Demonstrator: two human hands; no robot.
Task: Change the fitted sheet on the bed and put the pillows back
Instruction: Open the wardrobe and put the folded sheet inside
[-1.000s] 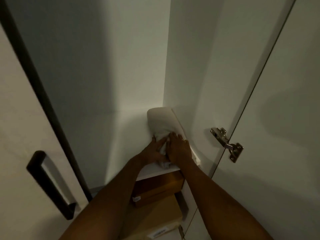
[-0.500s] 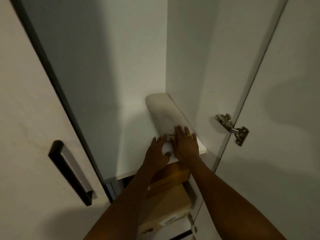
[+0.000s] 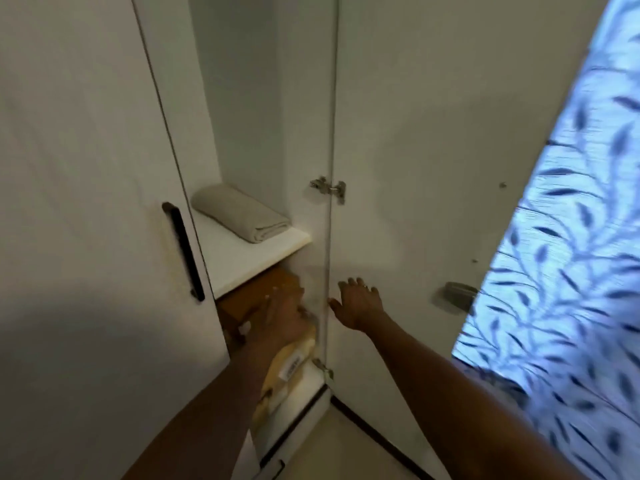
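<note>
Our folded sheet (image 3: 242, 213) lies on the cupboard shelf (image 3: 249, 265), left of centre. Our right hand (image 3: 358, 304) spreads straight, empty fingers by the open door (image 3: 415, 168). Our left hand (image 3: 284, 313) (badly blurred) hangs before cardboard boxes (image 3: 242, 303), and we cannot tell how its fingers lie.

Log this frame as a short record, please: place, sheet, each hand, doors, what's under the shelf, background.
place: open wardrobe
sheet: beige, folded, lying on the white shelf, no hand on it
left hand: blurred, fingers straight, in front of the boxes, holding nothing
right hand: open, fingers spread, at the right door near its hinged edge
left door: black handle
under shelf: brown cardboard boxes
background: leaf-patterned curtain at right
</note>
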